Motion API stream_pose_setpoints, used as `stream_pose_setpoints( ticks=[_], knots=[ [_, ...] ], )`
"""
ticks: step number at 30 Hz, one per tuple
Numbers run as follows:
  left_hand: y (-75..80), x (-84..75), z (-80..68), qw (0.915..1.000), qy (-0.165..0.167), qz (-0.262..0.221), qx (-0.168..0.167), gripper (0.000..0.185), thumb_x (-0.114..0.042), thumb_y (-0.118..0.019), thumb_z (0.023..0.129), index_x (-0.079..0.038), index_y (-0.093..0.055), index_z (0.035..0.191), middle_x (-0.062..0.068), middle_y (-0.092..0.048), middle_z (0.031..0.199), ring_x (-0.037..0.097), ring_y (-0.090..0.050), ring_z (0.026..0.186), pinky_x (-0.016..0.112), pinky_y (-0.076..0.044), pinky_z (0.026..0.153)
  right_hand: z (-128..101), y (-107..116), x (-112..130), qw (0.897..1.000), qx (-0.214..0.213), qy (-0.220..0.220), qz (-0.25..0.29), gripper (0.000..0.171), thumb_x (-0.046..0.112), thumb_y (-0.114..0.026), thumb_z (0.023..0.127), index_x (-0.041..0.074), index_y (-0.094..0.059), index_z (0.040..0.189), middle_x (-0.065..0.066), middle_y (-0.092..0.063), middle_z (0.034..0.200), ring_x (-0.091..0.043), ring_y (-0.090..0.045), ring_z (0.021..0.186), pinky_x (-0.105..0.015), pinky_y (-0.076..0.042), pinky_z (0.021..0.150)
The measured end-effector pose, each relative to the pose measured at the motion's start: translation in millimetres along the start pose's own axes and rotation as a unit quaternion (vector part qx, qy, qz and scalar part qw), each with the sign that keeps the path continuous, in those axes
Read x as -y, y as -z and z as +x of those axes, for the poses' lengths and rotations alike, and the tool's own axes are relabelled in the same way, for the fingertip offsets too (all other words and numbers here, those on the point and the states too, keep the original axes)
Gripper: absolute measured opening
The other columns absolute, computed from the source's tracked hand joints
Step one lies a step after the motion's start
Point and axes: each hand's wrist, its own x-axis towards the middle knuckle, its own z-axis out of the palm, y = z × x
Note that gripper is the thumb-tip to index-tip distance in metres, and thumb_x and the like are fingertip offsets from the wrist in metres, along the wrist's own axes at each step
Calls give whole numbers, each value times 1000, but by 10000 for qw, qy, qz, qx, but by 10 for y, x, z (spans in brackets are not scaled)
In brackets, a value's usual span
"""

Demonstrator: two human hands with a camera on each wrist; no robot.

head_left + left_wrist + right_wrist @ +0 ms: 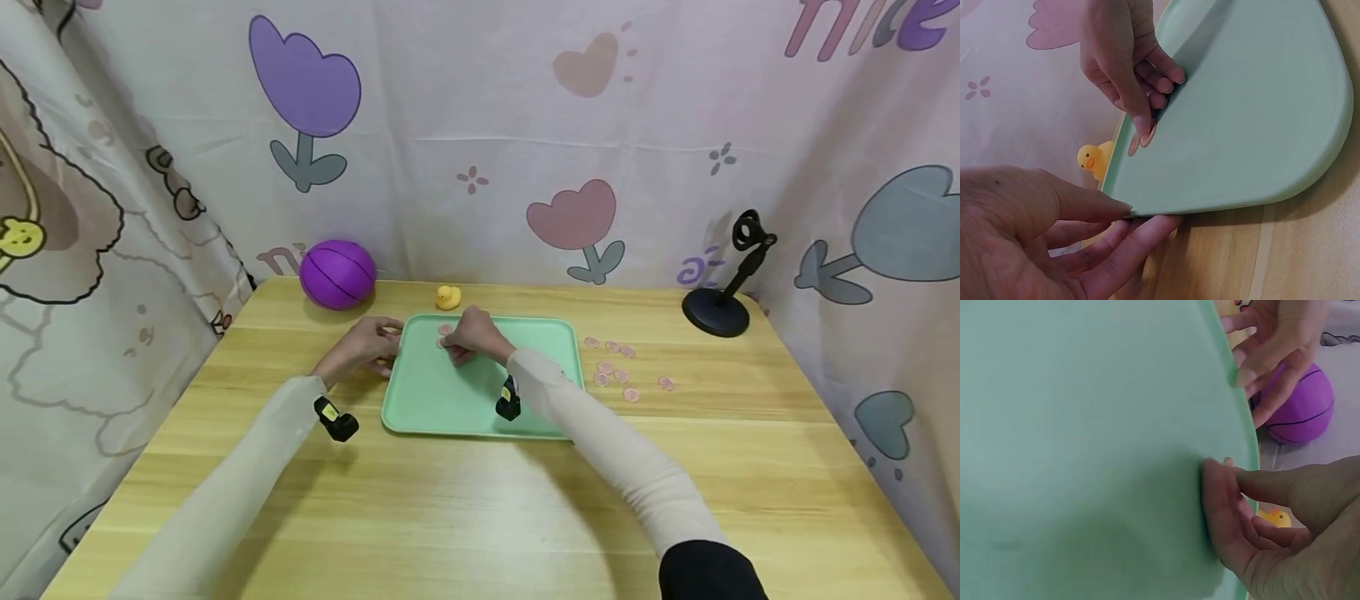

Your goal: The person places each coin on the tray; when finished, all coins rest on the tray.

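Our right hand (471,333) presses a pink disc (1148,133) with its forefinger tip onto the tray (480,400), at the tray's far rim near the far left corner, with the other fingers curled under; a second disc (1134,145) lies touching the first, just beside the rim. Our left hand (367,343) has its grip on the tray's left edge, thumb on top of the rim and fingers underneath, holding the tray still. To do this well, we judge that the left hand should keep the tray pinned to the worktop (465,508) while the forefinger slides or sets the disc flat, clear of the rim and of its neighbour. From the head view we see more discs (621,367) scattered on the worktop right of the tray, a duck (448,297) and a ball (337,273) beyond it. Only the left wrist view shows the fingertip on the disc; the right wrist view shows mostly tray and hides both discs.
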Motion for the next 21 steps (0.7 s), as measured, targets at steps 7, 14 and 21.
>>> stream_pose_setpoints(
  ticks=[7,14,21],
  knots=[
    [-3,5,-5,10000,-38,68,-16,62,0,-56,100,9,-33,157,34,-54,136,30,-67,100,32,-68,70,-116,190,-22,9992,209,313,-93,22,11,-72,99,-9,-76,92,-20,-77,87,-23,-72,67,-33,-67,63],
    [11,1,-2,9998,35,184,-49,62,1,-57,100,8,-34,157,32,-55,134,28,-67,98,32,-68,70,-269,515,-167,9992,40,410,15,18,8,-66,102,-9,-72,102,-23,-77,99,-24,-74,75,-35,-68,71],
    [-11,1,-8,9998,-24,197,-84,59,1,-58,100,11,-37,154,30,-55,129,28,-66,97,34,-68,72,-508,1035,-541,9989,-286,369,55,22,7,-60,105,-11,-68,115,-25,-75,103,-37,-74,87,-40,-68,75]
  ],
)
